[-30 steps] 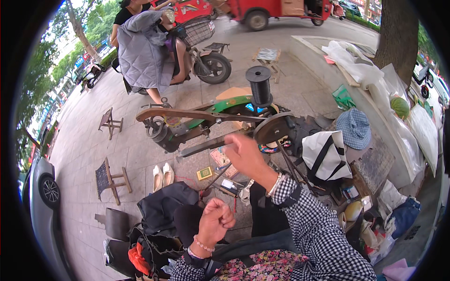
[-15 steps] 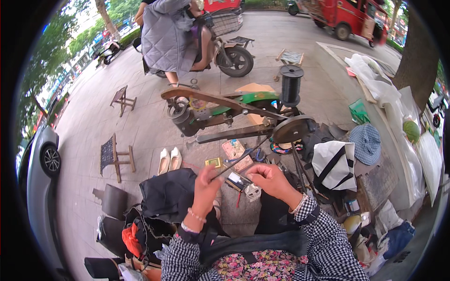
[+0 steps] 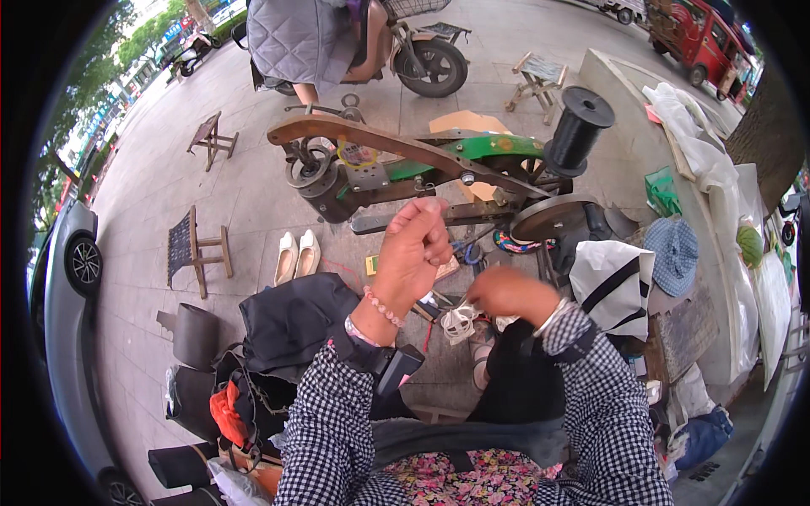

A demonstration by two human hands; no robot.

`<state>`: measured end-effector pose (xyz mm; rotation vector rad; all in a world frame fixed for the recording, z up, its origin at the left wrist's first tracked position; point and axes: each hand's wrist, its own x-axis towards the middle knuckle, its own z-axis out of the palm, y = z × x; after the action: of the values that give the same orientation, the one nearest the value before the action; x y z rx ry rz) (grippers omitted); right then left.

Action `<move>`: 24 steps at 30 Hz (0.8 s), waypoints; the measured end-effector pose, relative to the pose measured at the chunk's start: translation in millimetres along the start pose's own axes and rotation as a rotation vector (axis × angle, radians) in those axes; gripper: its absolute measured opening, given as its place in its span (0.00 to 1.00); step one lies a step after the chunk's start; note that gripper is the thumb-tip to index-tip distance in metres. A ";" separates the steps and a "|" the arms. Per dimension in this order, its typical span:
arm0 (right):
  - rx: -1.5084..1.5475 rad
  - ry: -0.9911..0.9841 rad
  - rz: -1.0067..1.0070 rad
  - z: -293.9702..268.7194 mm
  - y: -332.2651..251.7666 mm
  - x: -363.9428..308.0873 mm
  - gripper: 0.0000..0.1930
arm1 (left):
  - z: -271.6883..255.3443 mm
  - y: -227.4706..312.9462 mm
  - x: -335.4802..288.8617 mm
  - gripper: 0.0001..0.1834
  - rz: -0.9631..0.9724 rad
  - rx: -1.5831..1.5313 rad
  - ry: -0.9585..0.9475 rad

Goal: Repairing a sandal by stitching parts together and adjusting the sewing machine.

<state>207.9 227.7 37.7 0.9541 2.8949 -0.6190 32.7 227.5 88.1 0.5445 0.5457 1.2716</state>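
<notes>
My left hand (image 3: 413, 255) is raised in front of the sewing machine's lower arm, its fingers curled and pressed together. Whatever they pinch, if anything, is too small to make out. To its right and lower, my right hand (image 3: 516, 294) is closed too, slightly smeared by motion, fingers pointing down and left. A loose bundle of white cord (image 3: 458, 323) lies just below its fingertips; I cannot tell whether they touch. Beyond both hands stands a hand-cranked sewing machine (image 3: 405, 173) with a green body and rusty brown lever. A large spool of black thread (image 3: 579, 131) sits on its right end.
White shoes (image 3: 297, 258) stand on the paving left of the machine, near a black cloth (image 3: 297, 325). A white bag with black straps (image 3: 609, 287) and a checked blue hat (image 3: 672, 255) lie right. Folding stools (image 3: 200, 250) and a parked scooter (image 3: 430, 67) are farther off.
My left hand has risen up and to the right, toward the machine. My right hand has shifted right and turned downward. The whole view has tilted a little.
</notes>
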 end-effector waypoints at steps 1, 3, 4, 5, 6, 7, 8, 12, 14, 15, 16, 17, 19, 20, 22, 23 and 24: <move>-0.015 -0.019 0.187 -13.9 3.9 2.5 0.10 | -5.2 -1.2 1.8 0.07 -0.017 0.020 -0.012; -0.051 0.132 0.160 -30.5 13.4 8.1 0.10 | -15.8 3.4 1.7 0.06 -0.028 0.035 -0.033; 0.050 0.279 0.156 -46.4 12.1 8.5 0.10 | -17.0 4.3 3.3 0.06 -0.041 0.047 -0.082; 0.152 0.426 0.150 -56.0 9.8 9.0 0.10 | -18.1 2.6 3.6 0.06 -0.045 0.043 -0.080; 0.155 0.424 0.154 -58.1 8.5 11.1 0.10 | -19.9 -1.5 3.4 0.06 -0.042 0.056 -0.117; 0.235 0.448 0.113 -59.1 7.1 14.7 0.10 | -21.6 -5.4 3.3 0.05 -0.038 0.068 -0.153; 0.316 0.472 0.070 -59.7 6.3 18.2 0.11 | -23.6 -9.4 4.0 0.05 -0.041 0.067 -0.151; 0.532 0.528 0.047 -60.3 -1.9 24.0 0.12 | -28.7 -18.9 3.4 0.04 -0.054 0.175 -0.130; 0.995 0.568 0.253 -61.5 -12.2 23.5 0.10 | -32.1 -18.5 3.4 0.04 -0.055 0.207 -0.096; 0.996 0.570 0.250 -59.7 -13.9 23.6 0.10 | -35.6 -19.1 5.2 0.03 -0.047 0.232 -0.071; 1.175 0.554 0.243 -57.9 -15.3 23.6 0.10 | -38.5 -19.6 7.0 0.03 -0.038 0.257 -0.046; 1.355 0.534 0.234 -57.9 -15.9 24.6 0.10 | -40.8 -20.0 8.9 0.03 -0.037 0.261 -0.047; 1.328 0.511 0.225 -58.3 -21.5 31.6 0.11 | -43.0 -20.5 9.5 0.02 0.052 0.310 -0.032; 1.314 0.557 0.207 -52.9 -20.2 37.3 0.11 | -43.6 -19.7 9.7 0.02 0.047 0.316 -0.034; 1.299 0.610 0.192 -46.5 -13.6 40.5 0.10 | -43.7 -19.9 13.4 0.02 0.061 0.449 0.066; 1.430 0.670 0.184 -44.3 -10.5 39.7 0.09 | -44.2 -21.7 15.9 0.02 0.057 0.452 0.061; 1.567 0.726 0.166 -41.3 -9.6 41.6 0.07 | -47.0 -21.7 16.9 0.01 0.108 0.440 0.104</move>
<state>172.4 259.8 72.9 1.6154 2.1221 -3.1806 21.4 243.1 37.2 0.8862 0.9031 1.2908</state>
